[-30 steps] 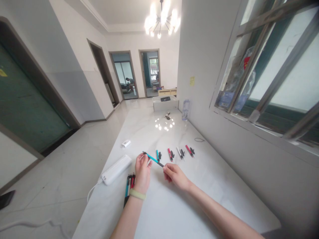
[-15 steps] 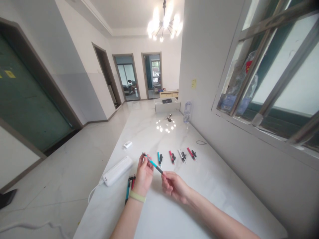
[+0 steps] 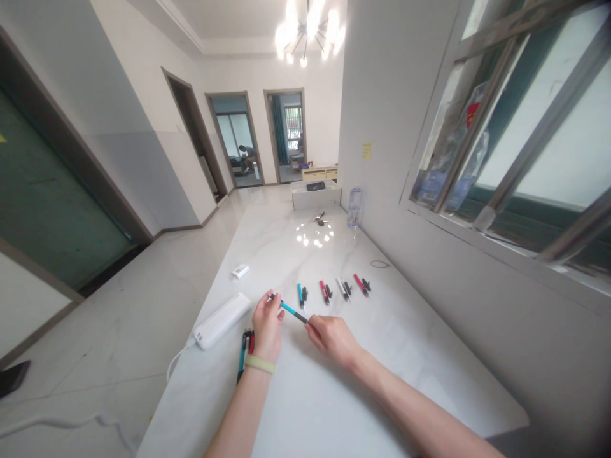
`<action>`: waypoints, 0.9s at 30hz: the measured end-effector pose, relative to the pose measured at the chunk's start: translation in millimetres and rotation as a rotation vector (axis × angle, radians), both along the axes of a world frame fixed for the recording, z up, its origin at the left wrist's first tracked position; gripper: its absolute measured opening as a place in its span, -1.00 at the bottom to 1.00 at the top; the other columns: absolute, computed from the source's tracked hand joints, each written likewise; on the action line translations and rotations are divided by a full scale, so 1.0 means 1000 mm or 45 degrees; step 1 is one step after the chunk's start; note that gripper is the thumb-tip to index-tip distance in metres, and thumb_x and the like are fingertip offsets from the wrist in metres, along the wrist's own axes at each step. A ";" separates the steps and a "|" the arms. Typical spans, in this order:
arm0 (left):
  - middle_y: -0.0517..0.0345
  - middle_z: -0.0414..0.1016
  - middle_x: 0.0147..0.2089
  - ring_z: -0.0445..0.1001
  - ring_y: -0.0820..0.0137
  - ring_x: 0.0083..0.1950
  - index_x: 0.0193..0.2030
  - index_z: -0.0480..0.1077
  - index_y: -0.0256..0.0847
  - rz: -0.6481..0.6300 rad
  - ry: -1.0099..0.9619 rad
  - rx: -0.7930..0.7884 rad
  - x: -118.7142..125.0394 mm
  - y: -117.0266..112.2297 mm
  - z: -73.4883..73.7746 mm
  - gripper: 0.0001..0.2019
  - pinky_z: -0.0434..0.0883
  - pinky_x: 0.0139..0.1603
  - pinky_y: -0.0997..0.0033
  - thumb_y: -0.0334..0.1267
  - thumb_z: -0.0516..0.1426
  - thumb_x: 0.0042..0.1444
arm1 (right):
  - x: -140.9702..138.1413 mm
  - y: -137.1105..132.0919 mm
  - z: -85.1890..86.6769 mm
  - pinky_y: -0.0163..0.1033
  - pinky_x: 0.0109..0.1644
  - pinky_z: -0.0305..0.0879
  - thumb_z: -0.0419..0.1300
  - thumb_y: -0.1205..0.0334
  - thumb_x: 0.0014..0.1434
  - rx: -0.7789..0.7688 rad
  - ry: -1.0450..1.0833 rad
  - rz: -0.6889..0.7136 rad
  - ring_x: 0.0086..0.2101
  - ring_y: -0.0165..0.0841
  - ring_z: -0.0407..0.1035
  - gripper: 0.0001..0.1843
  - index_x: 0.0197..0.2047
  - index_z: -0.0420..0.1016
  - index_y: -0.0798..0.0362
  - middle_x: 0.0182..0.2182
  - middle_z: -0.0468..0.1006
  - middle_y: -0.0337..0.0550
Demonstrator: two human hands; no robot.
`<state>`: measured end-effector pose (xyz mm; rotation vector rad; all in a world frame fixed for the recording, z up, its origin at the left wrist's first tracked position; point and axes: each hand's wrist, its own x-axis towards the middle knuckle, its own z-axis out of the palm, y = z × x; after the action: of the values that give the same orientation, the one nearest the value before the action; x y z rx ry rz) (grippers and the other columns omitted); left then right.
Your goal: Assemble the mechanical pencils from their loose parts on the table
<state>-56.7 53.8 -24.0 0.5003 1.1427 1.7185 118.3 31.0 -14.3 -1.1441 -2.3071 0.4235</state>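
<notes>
A blue and black pen [image 3: 292, 310] is held slantwise above the white table [image 3: 305, 401] between my two hands. Fingers of my left hand [image 3: 267, 324] close around its upper left end. My right hand [image 3: 331, 338] pinches the dark lower right end. Beyond the hands lie pens in parts, in a row: a blue set [image 3: 300, 294], a red set [image 3: 324, 291], a white set [image 3: 342, 289] and another red set [image 3: 360, 284], each with a black piece alongside. Beside my left wrist rest several whole pens [image 3: 242, 356], partly hidden by the forearm.
To the left lie a white power strip [image 3: 222, 320] with a cable and a small white box [image 3: 240, 271]. Farther back are keys [image 3: 320, 220], a clear bottle [image 3: 354, 207] and a white carton [image 3: 315, 196]. A cord loop [image 3: 380, 264] lies near the wall.
My right hand has turned over, its back now facing up, while still gripping the pen's dark end. The pen tilts slightly less. The whole view has shifted a little.
</notes>
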 end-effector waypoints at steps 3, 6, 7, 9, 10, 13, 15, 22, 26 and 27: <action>0.09 0.50 -0.18 0.47 0.46 -0.19 0.07 0.39 -0.15 0.026 0.082 -0.042 -0.004 0.001 0.000 -0.44 0.37 -0.29 0.53 -0.17 0.38 -0.11 | -0.002 0.000 -0.003 -0.30 -0.38 -0.05 -0.03 0.26 0.33 0.087 -0.109 0.001 -0.52 -0.43 0.24 -0.75 -0.40 0.26 0.05 -0.51 0.43 -0.22; 0.03 0.53 -0.15 0.51 0.40 -0.18 0.12 0.37 -0.15 0.007 0.193 -0.096 -0.006 0.000 0.002 -0.40 0.36 -0.35 0.53 -0.12 0.36 -0.09 | -0.002 -0.001 -0.005 -0.29 -0.38 -0.06 -0.05 0.27 0.35 0.118 -0.166 0.016 -0.51 -0.43 0.27 -0.74 -0.40 0.26 0.05 -0.50 0.45 -0.20; 0.01 0.54 -0.14 0.51 0.38 -0.17 0.13 0.37 -0.15 0.006 0.235 -0.110 -0.006 0.000 0.003 -0.39 0.35 -0.38 0.55 -0.09 0.35 -0.09 | -0.002 -0.001 -0.005 -0.29 -0.38 -0.06 -0.06 0.27 0.36 0.125 -0.183 0.018 -0.52 -0.42 0.27 -0.73 -0.40 0.25 0.05 -0.51 0.46 -0.20; -0.02 0.54 -0.11 0.52 0.36 -0.15 0.14 0.37 -0.15 0.001 0.294 -0.126 -0.007 -0.001 0.003 -0.39 0.33 -0.41 0.56 -0.05 0.34 -0.08 | -0.003 -0.001 -0.005 -0.28 -0.38 -0.06 -0.06 0.27 0.36 0.143 -0.212 0.020 -0.52 -0.42 0.28 -0.73 -0.40 0.26 0.05 -0.51 0.46 -0.20; -0.03 0.54 -0.11 0.52 0.36 -0.15 0.13 0.37 -0.15 -0.007 0.305 -0.131 -0.007 -0.001 0.003 -0.39 0.33 -0.41 0.57 -0.04 0.33 -0.08 | -0.003 -0.001 -0.005 -0.28 -0.38 -0.06 -0.06 0.27 0.36 0.155 -0.225 0.021 -0.52 -0.42 0.29 -0.73 -0.40 0.26 0.05 -0.51 0.47 -0.19; -0.02 0.51 -0.10 0.51 0.36 -0.15 0.12 0.38 -0.13 -0.017 0.300 -0.133 -0.006 -0.001 0.002 -0.40 0.34 -0.42 0.56 -0.02 0.33 -0.08 | -0.003 -0.002 -0.004 -0.27 -0.38 -0.05 -0.05 0.28 0.35 0.192 -0.251 0.020 -0.51 -0.40 0.31 -0.73 -0.40 0.28 0.06 -0.51 0.48 -0.17; -0.01 0.49 -0.09 0.50 0.36 -0.15 0.10 0.39 -0.12 0.005 0.295 -0.125 -0.005 0.001 0.001 -0.41 0.35 -0.41 0.56 -0.01 0.33 -0.08 | -0.003 -0.002 -0.004 -0.27 -0.37 -0.05 -0.05 0.28 0.35 0.216 -0.263 0.016 -0.50 -0.40 0.32 -0.73 -0.40 0.29 0.06 -0.51 0.48 -0.17; 0.03 0.47 -0.13 0.49 0.38 -0.18 0.04 0.41 -0.15 0.075 0.318 -0.131 -0.006 0.003 -0.004 -0.44 0.37 -0.42 0.56 -0.07 0.37 -0.13 | -0.005 -0.002 -0.007 -0.26 -0.37 -0.03 -0.03 0.28 0.34 0.287 -0.291 0.020 -0.51 -0.40 0.33 -0.74 -0.40 0.31 0.06 -0.53 0.48 -0.19; 0.08 0.49 -0.23 0.49 0.43 -0.25 0.06 0.42 -0.17 0.060 0.284 -0.097 -0.007 0.002 -0.004 -0.47 0.36 -0.43 0.58 -0.12 0.34 -0.09 | -0.005 -0.003 -0.008 -0.26 -0.36 -0.01 -0.05 0.28 0.36 0.283 -0.292 0.021 -0.50 -0.40 0.34 -0.73 -0.38 0.32 0.06 -0.52 0.49 -0.19; 0.09 0.49 -0.24 0.49 0.44 -0.26 0.06 0.42 -0.18 0.053 0.261 -0.087 -0.007 0.002 -0.004 -0.47 0.36 -0.43 0.58 -0.14 0.34 -0.08 | -0.005 -0.003 -0.008 -0.26 -0.37 -0.01 -0.05 0.28 0.36 0.281 -0.294 0.020 -0.50 -0.40 0.35 -0.73 -0.38 0.32 0.06 -0.51 0.49 -0.19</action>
<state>-63.5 55.7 -27.8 0.6249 1.3612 1.6865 113.2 28.0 -21.9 -1.1147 -2.4868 0.0395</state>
